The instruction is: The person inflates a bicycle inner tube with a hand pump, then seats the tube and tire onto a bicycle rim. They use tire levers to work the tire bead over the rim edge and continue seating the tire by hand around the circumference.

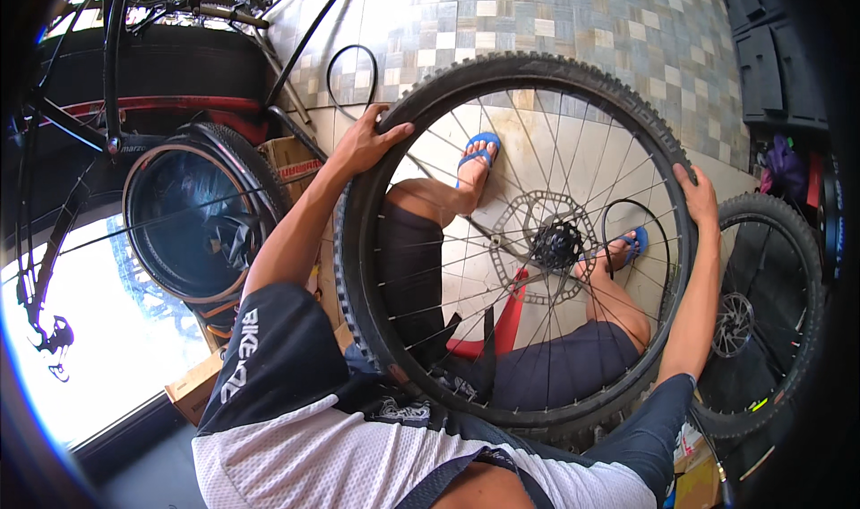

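Note:
A bicycle wheel point(573, 72) with a knobby black tyre stands tilted in front of my body, over my legs. It carries thin spokes, a large disc rotor point(502, 272) and a dark hub point(557, 243) in the middle. At the upper left of the tyre, my left hand point(365, 142) is closed round it, thumb along the near side. My right hand point(699, 196) grips the tyre's right side, its fingers partly hidden behind the rubber. Through the spokes a red object point(509, 316) shows between my legs; its kind is unclear.
Another wheel point(806, 285) leans at the right. Bicycle frame parts point(112, 70) and stacked tyres or rims point(193, 222) crowd the left, near a cardboard box point(193, 388). A thin black hose point(374, 70) loops on the tiled floor point(573, 17). Dark cases point(779, 70) stand at the far right.

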A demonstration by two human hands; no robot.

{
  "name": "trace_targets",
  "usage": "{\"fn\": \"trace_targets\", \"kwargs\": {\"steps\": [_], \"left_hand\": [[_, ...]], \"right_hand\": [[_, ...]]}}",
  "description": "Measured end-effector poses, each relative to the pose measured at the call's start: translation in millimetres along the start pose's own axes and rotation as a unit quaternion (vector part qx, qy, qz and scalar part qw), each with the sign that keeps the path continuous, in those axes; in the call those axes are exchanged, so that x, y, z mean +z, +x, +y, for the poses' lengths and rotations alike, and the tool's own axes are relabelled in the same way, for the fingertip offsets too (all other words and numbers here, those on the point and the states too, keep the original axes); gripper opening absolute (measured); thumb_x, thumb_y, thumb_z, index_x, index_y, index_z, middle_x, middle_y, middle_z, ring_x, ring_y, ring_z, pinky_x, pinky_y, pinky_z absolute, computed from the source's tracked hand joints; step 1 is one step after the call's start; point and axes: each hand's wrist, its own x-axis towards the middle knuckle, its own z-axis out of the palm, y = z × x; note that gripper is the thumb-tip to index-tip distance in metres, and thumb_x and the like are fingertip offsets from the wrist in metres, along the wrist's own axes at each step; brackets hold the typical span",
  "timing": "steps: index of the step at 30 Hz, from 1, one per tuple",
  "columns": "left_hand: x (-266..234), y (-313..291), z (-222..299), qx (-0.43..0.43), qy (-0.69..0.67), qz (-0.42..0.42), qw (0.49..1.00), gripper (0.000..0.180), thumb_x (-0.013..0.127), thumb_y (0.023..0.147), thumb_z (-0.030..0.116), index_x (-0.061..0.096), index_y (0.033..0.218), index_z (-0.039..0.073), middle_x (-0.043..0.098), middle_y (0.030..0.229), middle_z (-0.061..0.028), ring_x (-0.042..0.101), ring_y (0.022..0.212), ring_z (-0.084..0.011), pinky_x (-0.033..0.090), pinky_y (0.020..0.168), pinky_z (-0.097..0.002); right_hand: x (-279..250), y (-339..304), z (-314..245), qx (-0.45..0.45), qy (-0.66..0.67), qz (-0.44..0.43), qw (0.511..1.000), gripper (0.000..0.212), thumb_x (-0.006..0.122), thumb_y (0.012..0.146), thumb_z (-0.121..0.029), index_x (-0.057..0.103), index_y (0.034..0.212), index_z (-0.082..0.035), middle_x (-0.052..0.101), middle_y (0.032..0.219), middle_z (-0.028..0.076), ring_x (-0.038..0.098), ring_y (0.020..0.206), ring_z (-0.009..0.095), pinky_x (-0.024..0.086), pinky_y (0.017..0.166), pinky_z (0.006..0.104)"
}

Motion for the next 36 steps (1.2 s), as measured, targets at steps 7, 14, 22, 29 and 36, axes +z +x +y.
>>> {"fn": "trace_targets", "kwargs": {"steps": [7, 14, 22, 29, 36], "left_hand": [[-8.8, -130.8, -29.5, -0.1, -0.176, 0.007, 0.979, 0.071, 0.072, 0.1, 0.046, 0.048, 0.151, 0.003, 0.067, 0.129, -0.0251, 0.066, 0.119, -0.0294, 0.051, 0.102, -0.0395], [-16.4, -216.2, -19.1, -0.17, -0.359, -0.045, 0.917, 0.09, 0.075, 0.101, 0.028, 0.019, 0.168, 0.009, 0.044, 0.159, -0.0234, 0.048, 0.143, -0.0285, 0.042, 0.117, -0.0385], [-3.7, -302.7, -21.2, -0.127, -0.336, -0.084, 0.93, 0.121, 0.086, 0.09, 0.038, 0.001, 0.171, 0.008, 0.024, 0.168, -0.0267, 0.029, 0.154, -0.0362, 0.027, 0.127, -0.0445], [1.5, -331.0, -14.3, -0.022, -0.105, -0.04, 0.993, 0.141, 0.093, 0.076, 0.039, -0.008, 0.17, 0.008, 0.012, 0.167, -0.0332, 0.015, 0.158, -0.0474, 0.027, 0.127, -0.0528], [-8.1, -334.3, 7.0, 0.075, 0.038, -0.033, 0.996, 0.149, 0.097, 0.067, 0.039, -0.008, 0.171, 0.014, 0.0, 0.171, -0.0354, 0.02, 0.155, -0.0574, 0.029, 0.124, -0.0608]], "right_hand": [[-12.0, -119.0, 67.9, 0.117, 0.06, 0.008, 0.991, 0.084, 0.059, 0.103, -0.062, 0.039, 0.161, -0.004, 0.062, 0.14, 0.032, 0.067, 0.122, 0.041, 0.05, 0.103, 0.0438], [-12.7, -221.2, 91.3, 0.175, 0.077, 0.044, 0.981, 0.084, 0.061, 0.106, -0.051, 0.028, 0.166, -0.003, 0.058, 0.145, 0.027, 0.062, 0.125, 0.034, 0.047, 0.104, 0.0408], [-1.8, -338.8, 63.6, 0.202, 0.121, 0.068, 0.969, 0.08, 0.058, 0.108, -0.042, 0.022, 0.168, -0.003, 0.03, 0.171, 0.026, 0.034, 0.157, 0.038, 0.03, 0.125, 0.0405], [9.7, -426.2, 2.1, 0.24, 0.205, 0.091, 0.945, 0.088, 0.065, 0.105, -0.035, 0.013, 0.171, -0.007, 0.029, 0.172, 0.025, 0.032, 0.157, 0.036, 0.027, 0.125, 0.0389], [42.9, -495.3, -35.1, 0.201, 0.286, 0.117, 0.93, 0.106, 0.075, 0.094, -0.029, 0.007, 0.171, -0.005, 0.023, 0.172, 0.028, 0.029, 0.157, 0.037, 0.023, 0.127, 0.0376]]}}
